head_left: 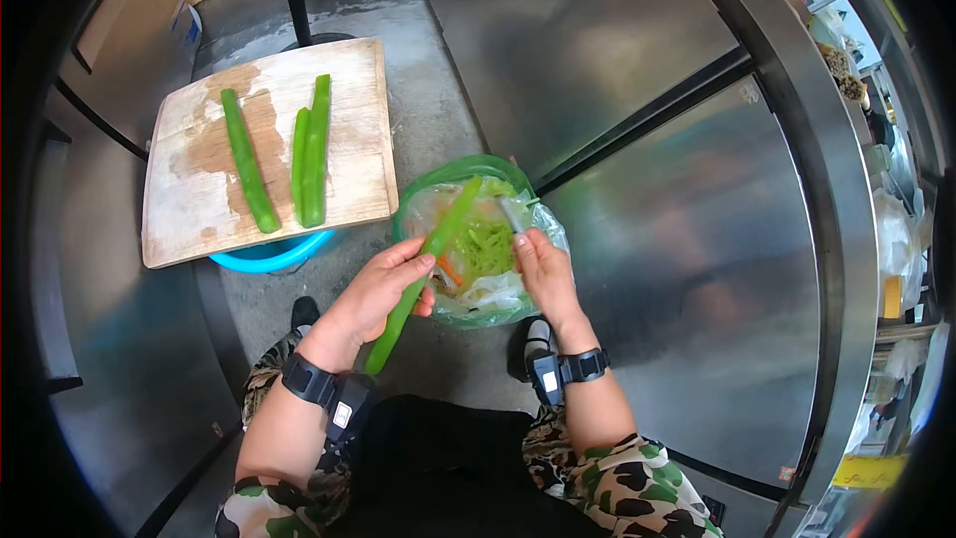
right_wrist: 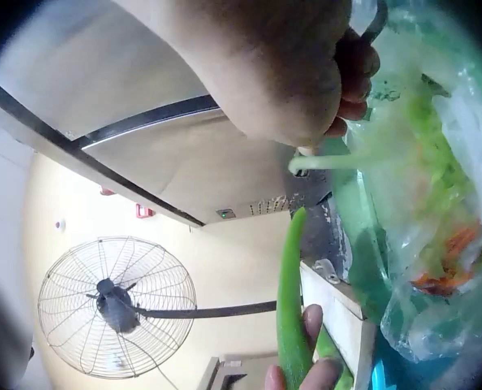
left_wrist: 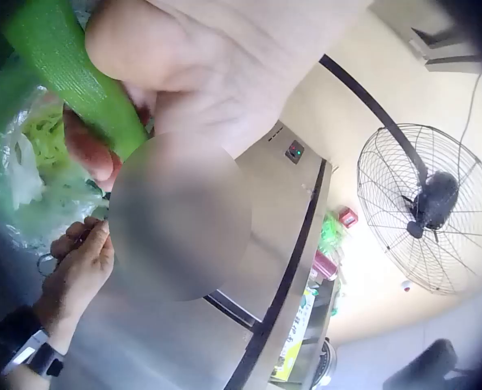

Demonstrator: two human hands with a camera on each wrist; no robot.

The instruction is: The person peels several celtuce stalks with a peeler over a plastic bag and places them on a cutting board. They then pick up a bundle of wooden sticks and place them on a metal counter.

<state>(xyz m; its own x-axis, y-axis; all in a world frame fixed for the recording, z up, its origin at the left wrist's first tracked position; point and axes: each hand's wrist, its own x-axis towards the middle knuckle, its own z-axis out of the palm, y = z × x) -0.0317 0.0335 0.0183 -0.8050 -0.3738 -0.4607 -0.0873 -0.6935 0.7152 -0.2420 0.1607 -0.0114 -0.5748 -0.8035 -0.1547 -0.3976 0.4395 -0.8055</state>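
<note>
I hold a green stalk [head_left: 441,236] slantwise between left-hand [head_left: 378,291] thumb and fingers, its far end over the green bag [head_left: 503,164], its near end past the rim. My right hand [head_left: 546,274] grips a slim grey tool [head_left: 511,214] near the bag's right edge, towards the steel doors [head_left: 687,269]. Leftward, the board's [head_left: 349,139] corner appears just beside the rim; floor [head_left: 423,60] opens beyond.

Camouflage sleeves [head_left: 637,488] mix green, black, brown and white; the left hand [head_left: 393,287] and right hand [head_left: 547,269] are bare. Black straps [head_left: 309,379] ring both wrists, each bearing a dark boxy module [head_left: 356,397] (with a pale label [head_left: 343,414]). A black garment [head_left: 433,468] covers the front; trousers [head_left: 267,369] are camouflage, shoes [head_left: 305,313] dark.
</note>
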